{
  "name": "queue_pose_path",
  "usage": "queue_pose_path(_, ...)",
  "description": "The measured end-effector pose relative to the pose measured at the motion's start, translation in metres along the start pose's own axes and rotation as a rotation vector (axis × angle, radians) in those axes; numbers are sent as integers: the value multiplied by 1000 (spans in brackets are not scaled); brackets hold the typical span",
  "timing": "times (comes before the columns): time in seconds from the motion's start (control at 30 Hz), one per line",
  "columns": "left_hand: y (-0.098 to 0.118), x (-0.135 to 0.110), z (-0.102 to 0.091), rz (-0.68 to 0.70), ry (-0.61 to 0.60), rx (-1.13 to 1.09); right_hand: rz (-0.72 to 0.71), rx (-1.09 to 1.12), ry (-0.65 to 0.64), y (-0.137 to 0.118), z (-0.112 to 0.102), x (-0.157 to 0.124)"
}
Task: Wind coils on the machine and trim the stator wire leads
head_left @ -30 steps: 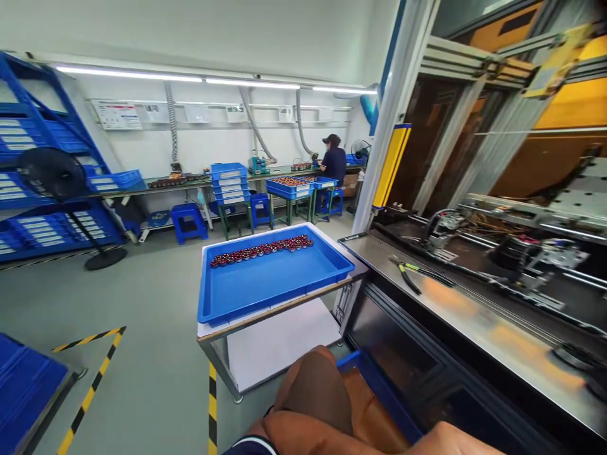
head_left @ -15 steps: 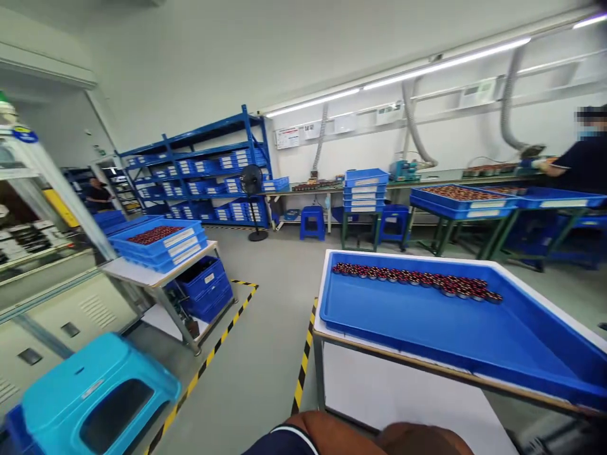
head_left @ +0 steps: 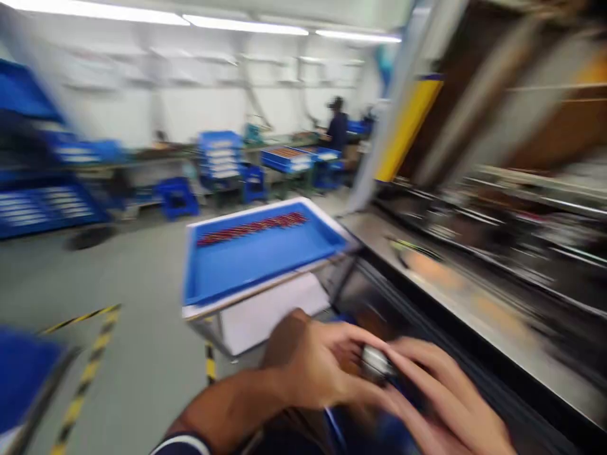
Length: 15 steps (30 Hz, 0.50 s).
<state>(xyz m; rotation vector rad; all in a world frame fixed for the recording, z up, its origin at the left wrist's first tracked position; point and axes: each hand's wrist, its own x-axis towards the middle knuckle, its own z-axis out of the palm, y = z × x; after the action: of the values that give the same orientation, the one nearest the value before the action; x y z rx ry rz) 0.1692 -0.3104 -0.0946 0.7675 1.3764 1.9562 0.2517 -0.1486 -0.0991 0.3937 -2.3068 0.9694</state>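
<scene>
Where the left hand (head_left: 321,368) curves, a silvery piece (head_left: 375,363) sits.

No lettering can be read — the white labels (head_left: 222,163) on the far stacked blue trays (head_left: 219,137), the pale strips (head_left: 21,210) at far left and the sheets (head_left: 88,69) on the far wall (head_left: 194,114) are blurred.

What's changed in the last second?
The left hand and right hand have risen into fuller view, around a small silvery piece not seen before; blur hides which grips it. The view swung left and back. The row of dark red parts stays in the blue tray; the green-handled pliers stay put.
</scene>
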Motion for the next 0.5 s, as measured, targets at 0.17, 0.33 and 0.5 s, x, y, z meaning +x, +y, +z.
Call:
queue_pose_path(0.17, -7, 22, -2, -98, -48, -40, -80, -142, 231, -20, -14, -15)
queue_pose_path(0.33, -17, 24, 10, -83, -177, -63, -27, -266, 294, -29, -19, -32)
queue_pose_path(0.5, -22, 24, 18, -86, -261, -68, -25, -300, 321, -39, -20, -48)
